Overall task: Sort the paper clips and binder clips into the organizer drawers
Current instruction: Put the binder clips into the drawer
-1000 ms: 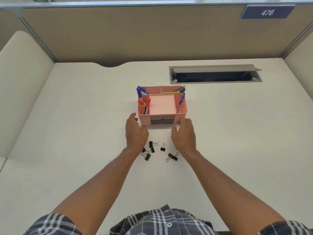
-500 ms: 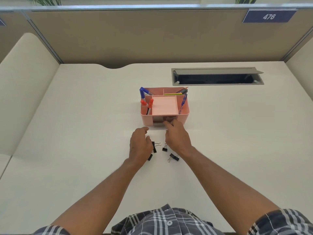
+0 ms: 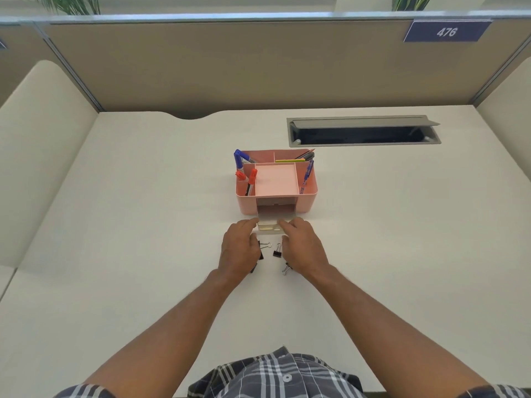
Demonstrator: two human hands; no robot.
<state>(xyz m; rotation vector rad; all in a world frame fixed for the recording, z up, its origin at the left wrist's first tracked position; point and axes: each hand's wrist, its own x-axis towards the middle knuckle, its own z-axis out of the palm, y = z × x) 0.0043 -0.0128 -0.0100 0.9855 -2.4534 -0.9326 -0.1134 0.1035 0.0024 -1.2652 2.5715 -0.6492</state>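
Note:
A pink organizer stands mid-desk with pens in its top compartments. Its clear drawer is pulled out toward me, leaving the front slot open. My left hand and my right hand hold the drawer by its two sides. Small pale items lie inside the drawer; I cannot tell what they are. Black binder clips lie on the desk between and under my hands: one by my left hand, one in the middle, one partly under my right wrist.
An open grey cable tray is set into the desk behind and right of the organizer. Tan partition walls close the back and sides. Red and blue markers stick up from the organizer's left compartments.
My right hand pulled the drawer out of the organizer toward me. My left hand moved up from the binder clips and took the drawer's left side.

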